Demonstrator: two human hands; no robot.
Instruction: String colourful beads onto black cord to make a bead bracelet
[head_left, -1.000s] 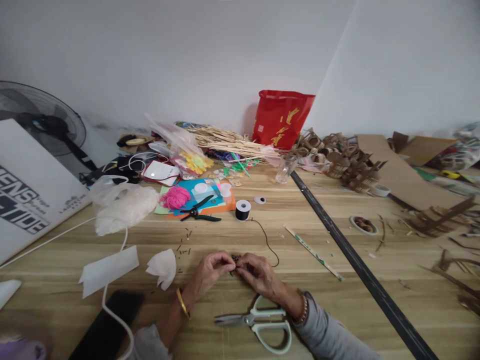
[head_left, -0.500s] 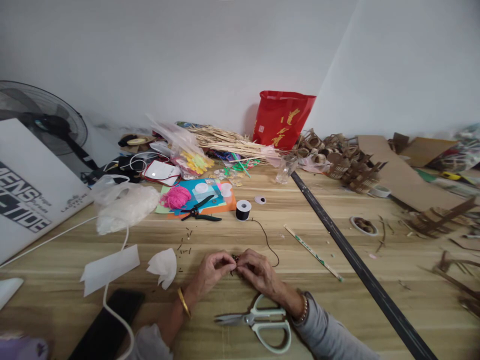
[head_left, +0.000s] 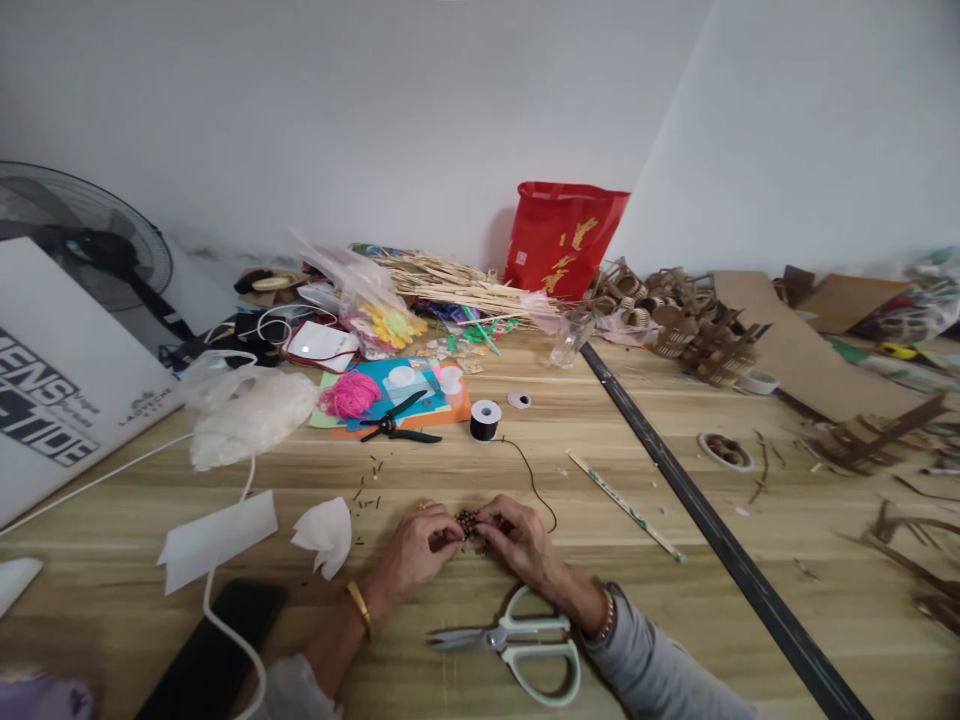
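Observation:
A small dark piece of beadwork (head_left: pixel 468 522) with reddish-brown spots lies between my two hands, low over the table. My left hand (head_left: pixel 420 542) pinches its left side between thumb and fingertips. From the other side, the fingers of my right hand (head_left: pixel 517 538) are closed on its right edge. A thin black cord (head_left: pixel 536 475) curves across the table behind my right hand, near a spool (head_left: pixel 485 421) of black cord. Scissors (head_left: pixel 514 640) with pale green handles lie just below my hands, blades to the left.
Black-handled pliers (head_left: pixel 394 425) and a pink yarn bundle (head_left: pixel 351 396) rest on coloured sheets. A patterned stick (head_left: pixel 626 505) lies to the right, beside a long black strip (head_left: pixel 675 475). White paper (head_left: pixel 219 538), a phone-like black slab (head_left: pixel 214 650) and a white cable (head_left: pixel 214 600) are at left.
My hands have moved slightly apart, the left one a little leftward, so more of the beadwork shows between them. The things on the table stay where they were.

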